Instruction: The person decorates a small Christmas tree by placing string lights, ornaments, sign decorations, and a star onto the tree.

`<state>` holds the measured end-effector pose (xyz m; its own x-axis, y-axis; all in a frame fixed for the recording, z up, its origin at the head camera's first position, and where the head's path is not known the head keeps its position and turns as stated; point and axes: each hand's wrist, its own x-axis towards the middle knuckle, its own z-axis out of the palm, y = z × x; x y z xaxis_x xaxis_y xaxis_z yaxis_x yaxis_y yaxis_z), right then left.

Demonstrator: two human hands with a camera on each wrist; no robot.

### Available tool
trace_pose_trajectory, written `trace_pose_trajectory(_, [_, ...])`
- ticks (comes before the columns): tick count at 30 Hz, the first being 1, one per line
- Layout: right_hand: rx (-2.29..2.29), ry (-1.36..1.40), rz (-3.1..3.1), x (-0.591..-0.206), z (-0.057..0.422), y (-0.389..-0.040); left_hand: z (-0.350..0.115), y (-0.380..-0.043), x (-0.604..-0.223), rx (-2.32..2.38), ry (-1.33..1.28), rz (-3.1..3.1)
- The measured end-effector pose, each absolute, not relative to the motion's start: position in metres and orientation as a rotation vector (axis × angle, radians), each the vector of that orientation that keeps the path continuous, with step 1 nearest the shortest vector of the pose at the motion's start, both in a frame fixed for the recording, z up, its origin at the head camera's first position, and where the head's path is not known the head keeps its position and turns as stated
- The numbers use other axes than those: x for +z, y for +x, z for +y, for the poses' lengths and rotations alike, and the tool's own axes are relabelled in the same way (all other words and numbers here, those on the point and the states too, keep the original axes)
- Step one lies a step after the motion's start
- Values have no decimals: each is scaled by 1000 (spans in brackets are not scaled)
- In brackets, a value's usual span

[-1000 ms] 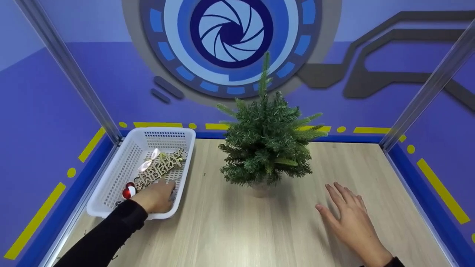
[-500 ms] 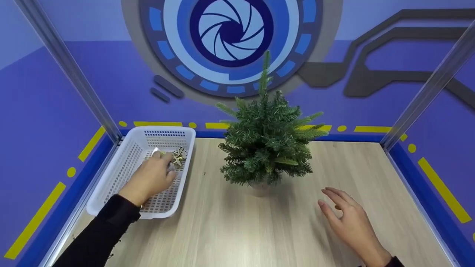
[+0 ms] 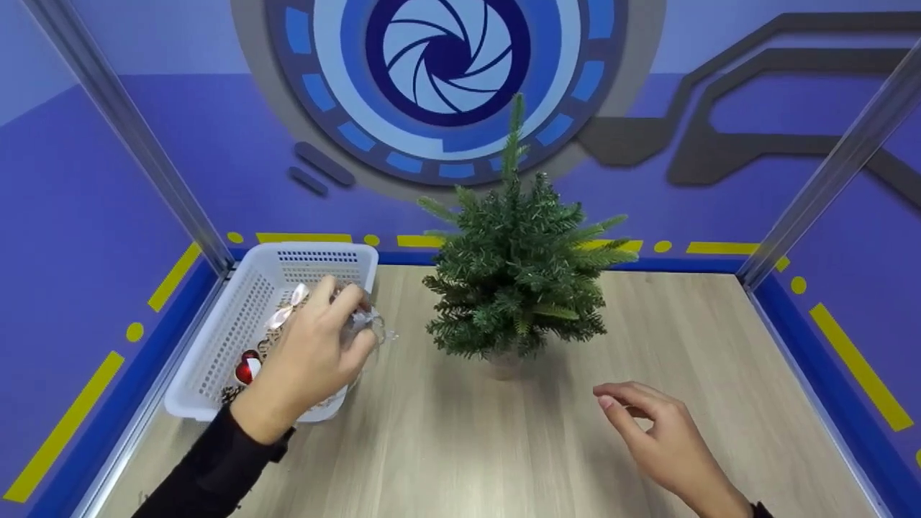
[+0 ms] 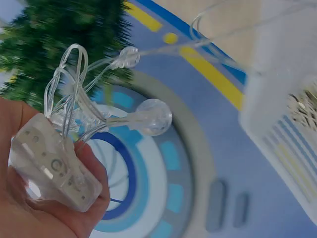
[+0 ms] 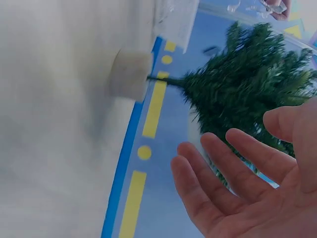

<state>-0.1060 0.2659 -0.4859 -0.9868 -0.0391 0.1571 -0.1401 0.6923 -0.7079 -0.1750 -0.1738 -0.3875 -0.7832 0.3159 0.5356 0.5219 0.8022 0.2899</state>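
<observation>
My left hand (image 3: 309,352) is raised over the white plastic basket (image 3: 209,334). It holds the clear battery box (image 4: 54,163) of a string of lights, fingers curled round it. Loops of transparent wire and clear round bulbs (image 4: 153,117) dangle from the box, and some wire trails back toward the basket in the left wrist view. My right hand (image 3: 669,439) hovers above the table at the right, fingers loosely bent, holding nothing. Between the hands stands a small artificial Christmas tree (image 3: 514,273) in a pale pot (image 5: 131,74).
Inside the basket lie a pale bow (image 3: 288,306), a shiny red ornament (image 3: 246,370), a pine cone (image 3: 230,393) and a cut-out letter sign (image 4: 304,109). Blue-purple printed panels (image 3: 180,144) enclose the wooden table (image 3: 446,446) at the back and sides.
My left hand has risen from the basket and moved rightward, lifting the string lights. My right hand has shifted slightly left and nearer the body, its fingers drawing in.
</observation>
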Motion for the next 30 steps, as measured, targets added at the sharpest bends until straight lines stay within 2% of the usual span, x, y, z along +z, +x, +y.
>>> trace_pose_trajectory(6, [1542,253,-2789,-481,250,-100,-150,-148,-380,-682,-783,-2415])
trace_pose_trajectory(11, [1908,522,-2681,-485,233,-94,-127,-129,-378,-649,-927,-2346])
trace_pose_trajectory(17, [2098,804,-2588,-493,203,-92,-97,-111,-390,-643,-1054,-2381])
trace_pose_trajectory(23, [2247,930,-2581,-506,180,-94,-65,-109,-413,-665,-1138,-2388])
trace_pose_trajectory(30, [2717,953,-2249,-503,174,-109,-38,-123,-458,-694,-1070,-2509])
